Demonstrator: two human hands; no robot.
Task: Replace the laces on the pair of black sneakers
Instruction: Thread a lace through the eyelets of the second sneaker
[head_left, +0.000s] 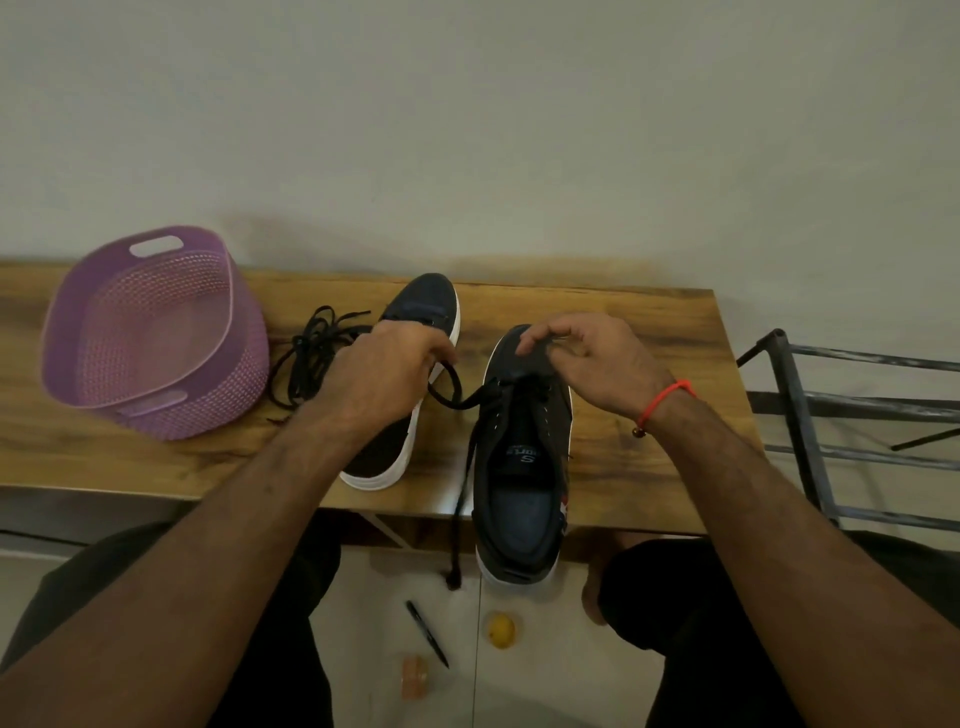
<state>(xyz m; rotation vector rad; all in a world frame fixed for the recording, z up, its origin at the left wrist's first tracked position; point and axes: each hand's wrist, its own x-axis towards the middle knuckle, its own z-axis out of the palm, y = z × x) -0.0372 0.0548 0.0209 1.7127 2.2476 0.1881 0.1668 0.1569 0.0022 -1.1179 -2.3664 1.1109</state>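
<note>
The left hand (387, 371) is curled tight, fingers and thumb together, pinching a black lace (464, 400) that loops out at its 3 o'clock side and runs across to the eyelets of the near sneaker (524, 467); the fingertips themselves are turned away and hidden behind the knuckles; the right hand (592, 358) hovers over the toe end of that sneaker with fingers bent and spread a little, the forefinger and thumb meeting at the front of the lacing, though whether they actually nip the lace or only the upper is hard to make out; a red thread bracelet (667, 400) circles the right wrist; the near sneaker lies at the 6 o'clock edge of the wooden table (649, 467), heel hanging over the rim, one lace end dangling down past the table edge; its tongue label shows a large "S" and some small letters upside down, too blurred to read fully; the second sneaker (415, 312) sits at 11 o'clock from the first, its middle covered by the left hand and forearm; a loose tangle of black laces (311, 358) lies at 9 o'clock of it, just beside a purple basket (150, 332) tipped on its side; on the floor at 6 o'clock lie a pen (427, 634), a yellow round thing (501, 630) and a pinkish blurred object (414, 675); a metal rack (831, 415) is cut off at 3 o'clock
</note>
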